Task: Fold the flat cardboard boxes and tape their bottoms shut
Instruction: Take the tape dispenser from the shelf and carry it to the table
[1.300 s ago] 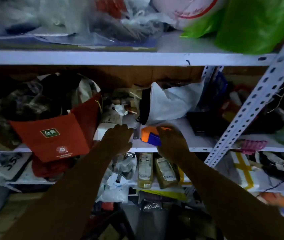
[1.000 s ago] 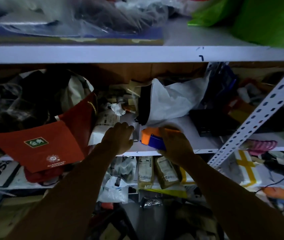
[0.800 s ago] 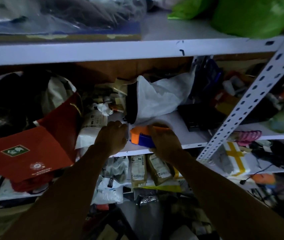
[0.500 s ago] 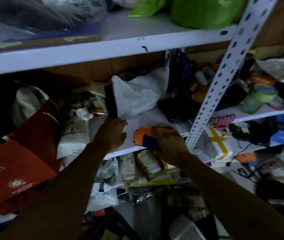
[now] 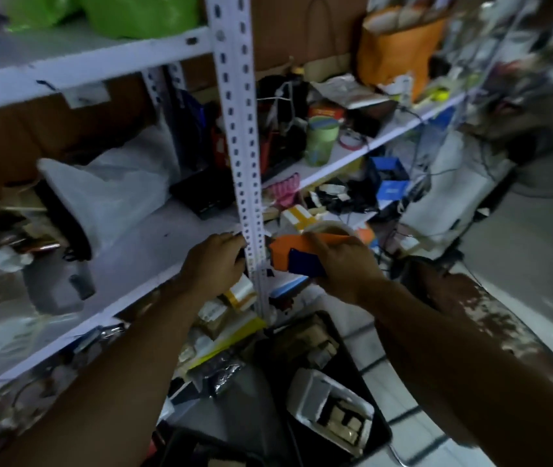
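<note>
An orange and blue tape dispenser (image 5: 285, 251) with a pale roll of tape on top is held just right of the white shelf post. My right hand (image 5: 345, 269) grips it from the right, fingers wrapped over its top and handle. My left hand (image 5: 214, 264) hovers at the shelf's front edge, left of the post, with curled fingers. Something small and dark shows at its fingertips, and I cannot tell whether the hand holds it. Both forearms reach in from the bottom of the view.
The perforated white post (image 5: 244, 163) stands between my hands. On the shelf lie a white plastic bag (image 5: 110, 193), a green cup (image 5: 320, 143) and an orange paper bag (image 5: 399, 52). A black tray (image 5: 366, 392) of small items sits on the tiled floor.
The view has swung right. My right hand has lifted the tape dispenser off the shelf and carried it right past the post. My left hand followed to the shelf edge.
</note>
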